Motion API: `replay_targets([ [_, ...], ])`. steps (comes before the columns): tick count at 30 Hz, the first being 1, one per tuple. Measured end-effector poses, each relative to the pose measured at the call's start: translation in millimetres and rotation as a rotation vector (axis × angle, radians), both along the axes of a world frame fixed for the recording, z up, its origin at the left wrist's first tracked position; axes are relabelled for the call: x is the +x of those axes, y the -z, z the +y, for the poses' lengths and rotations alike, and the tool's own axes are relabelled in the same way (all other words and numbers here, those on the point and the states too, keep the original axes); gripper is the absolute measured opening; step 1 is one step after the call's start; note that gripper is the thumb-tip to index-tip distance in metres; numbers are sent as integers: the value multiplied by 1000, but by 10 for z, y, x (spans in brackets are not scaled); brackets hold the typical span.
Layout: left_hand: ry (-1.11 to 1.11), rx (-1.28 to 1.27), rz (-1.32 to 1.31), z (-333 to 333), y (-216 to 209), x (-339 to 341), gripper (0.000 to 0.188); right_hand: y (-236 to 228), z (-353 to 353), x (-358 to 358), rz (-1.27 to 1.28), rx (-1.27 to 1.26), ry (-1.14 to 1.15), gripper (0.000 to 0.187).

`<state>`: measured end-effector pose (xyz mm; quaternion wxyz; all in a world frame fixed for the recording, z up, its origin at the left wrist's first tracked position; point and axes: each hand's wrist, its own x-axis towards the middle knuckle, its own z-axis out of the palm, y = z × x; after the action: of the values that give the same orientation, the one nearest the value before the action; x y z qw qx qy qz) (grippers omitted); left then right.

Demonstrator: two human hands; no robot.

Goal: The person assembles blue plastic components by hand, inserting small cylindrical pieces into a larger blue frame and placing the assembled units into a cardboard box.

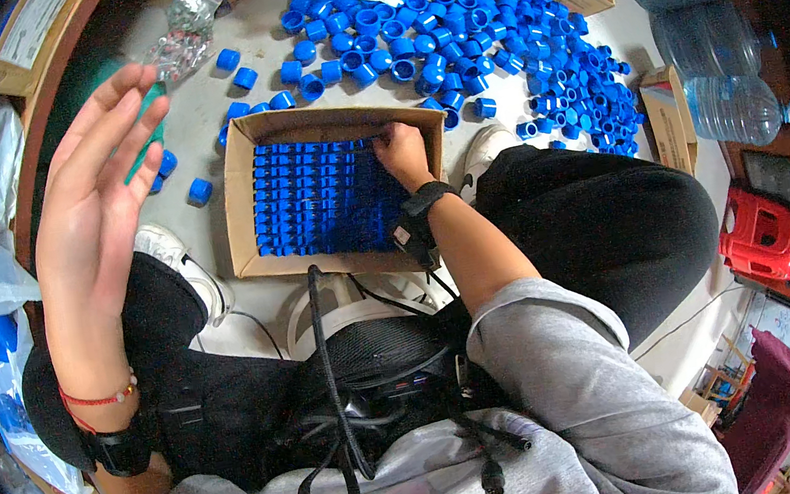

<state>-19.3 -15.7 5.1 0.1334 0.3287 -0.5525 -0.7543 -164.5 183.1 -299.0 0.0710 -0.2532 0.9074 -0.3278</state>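
Between my feet stands an open cardboard box point(239, 193), with blue plastic parts point(307, 194) set in close rows inside it. My right hand point(402, 153) reaches into the box at its far right corner. Its fingers are curled closed, and whatever they may hold is hidden from this view. Raised to the left of the box is my left hand point(86, 204), fingers stretched out and apart, with nothing in it. A dark green sheet or bag point(143, 141) shows behind its fingers.
Many loose blue caps point(447, 42) lie in a heap on the floor beyond the box. A clear bag of small parts point(183, 29) sits at far left. Large clear water bottles point(734, 108) and a red plastic item point(760, 234) are on the right. Black cables point(334, 387) hang over my lap.
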Motion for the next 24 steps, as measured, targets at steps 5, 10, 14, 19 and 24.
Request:
replay_targets([
  [5, 266, -420, -310, 115, 361, -148, 22, -40, 18, 18, -9, 13, -2, 13],
  [10, 698, -600, -368, 376, 1553, -340, 14, -11, 65, 22, -23, -76, 37, 12],
  [14, 804, -1170, -303, 487, 2106, -432, 20, -119, 6, 126, -80, -21, 42, 16],
  [19, 811, -1282, -384, 686, 2404, -545, 26, -142, 46, 130, -70, -76, 42, 16],
  [24, 878, -1430, -315, 732, 2503, -596, 25, -109, 86, 102, -61, -158, 32, 13],
])
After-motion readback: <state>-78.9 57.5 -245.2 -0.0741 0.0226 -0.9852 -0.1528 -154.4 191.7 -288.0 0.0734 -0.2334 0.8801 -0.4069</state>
